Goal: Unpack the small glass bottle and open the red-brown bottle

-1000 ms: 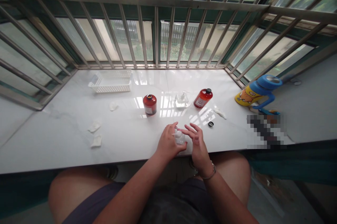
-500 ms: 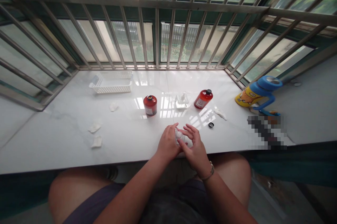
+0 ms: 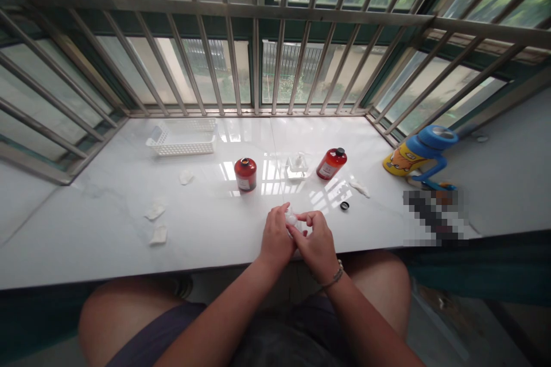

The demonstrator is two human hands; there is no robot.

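Observation:
My left hand (image 3: 278, 236) is wrapped round a small clear bottle (image 3: 293, 218) with a whitish top, near the front edge of the counter. The thumb and fingers of my right hand (image 3: 316, 239) pinch that top from the right side. Most of the bottle's body is hidden by my hands. Beyond them stands a red bottle (image 3: 245, 176) with an uncapped dark neck. A second red bottle (image 3: 332, 164) with a black top is farther right. Between the two is another clear square bottle (image 3: 297, 166) with a pump-like top. A black cap (image 3: 345, 205) lies right of my hands.
A white perforated basket (image 3: 183, 147) sits at the back left. Several crumpled white tissues (image 3: 155, 209) lie on the left, and one tissue (image 3: 359, 188) on the right. At the right end are a blue and yellow flask (image 3: 413, 153) and a blurred-out dark object. Metal bars (image 3: 258, 62) line the window.
My right hand's fingers have drawn in from a spread pose and closed on the clear bottle's top. The left hand keeps its hold. The view has shifted slightly.

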